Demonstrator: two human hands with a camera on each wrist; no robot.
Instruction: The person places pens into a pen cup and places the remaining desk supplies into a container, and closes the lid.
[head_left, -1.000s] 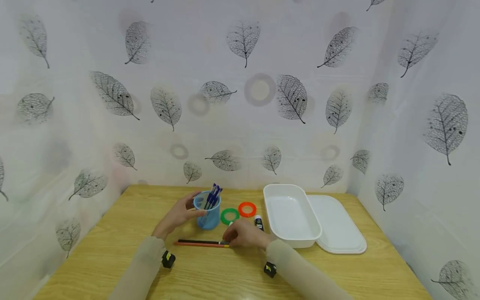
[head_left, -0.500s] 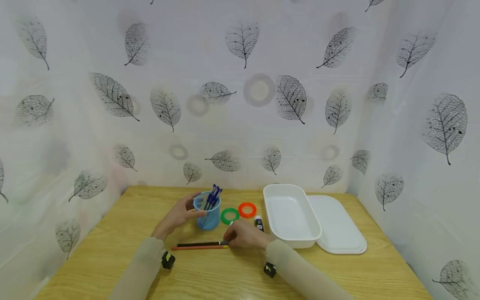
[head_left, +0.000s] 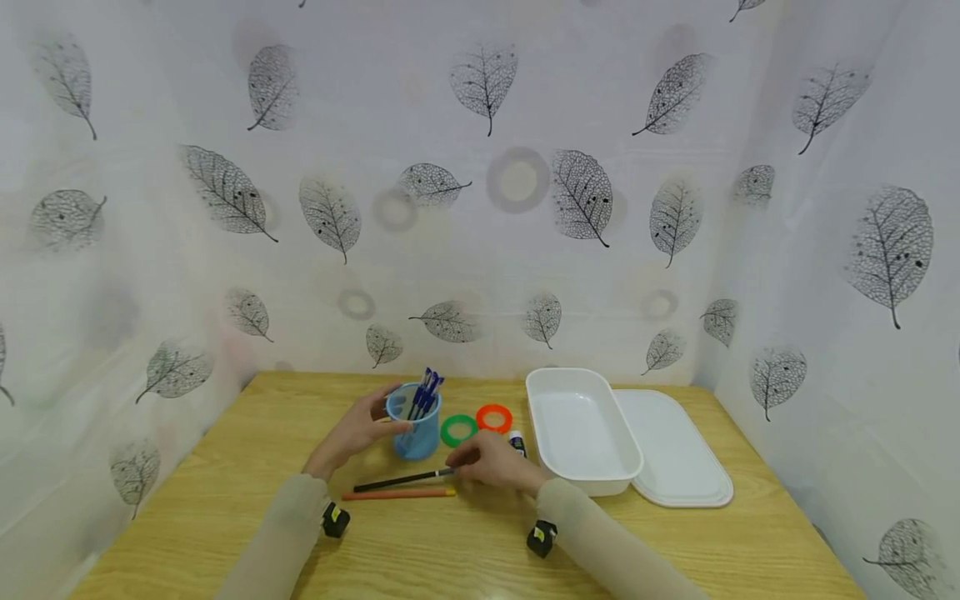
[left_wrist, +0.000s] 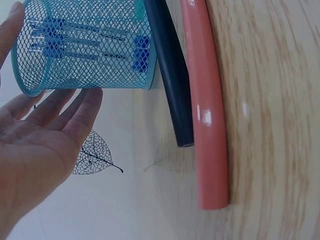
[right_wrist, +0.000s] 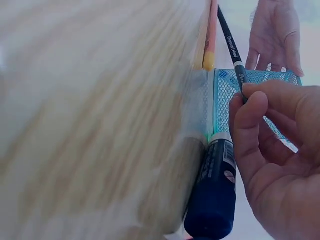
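The right hand [head_left: 491, 461] pinches a slim black pencil [head_left: 401, 481] near its white-banded right end. From those fingers, the pencil's long axis runs leftward, in front of a light-blue cylindrical mesh cup [head_left: 417, 438] holding blue pens [head_left: 426, 393]. The left hand [head_left: 363, 429], farther from the pinched end, holds the cup between thumb and fingers. An orange-red pencil [head_left: 397, 495] lies on the wood-grain surface [head_left: 420, 550], closer to the person.

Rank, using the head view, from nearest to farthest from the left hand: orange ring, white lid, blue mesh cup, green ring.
1. Blue mesh cup, held by the left hand.
2. Green ring, right of the cup.
3. Orange ring, right of the green ring, slightly farther back.
4. White lid, at far right.
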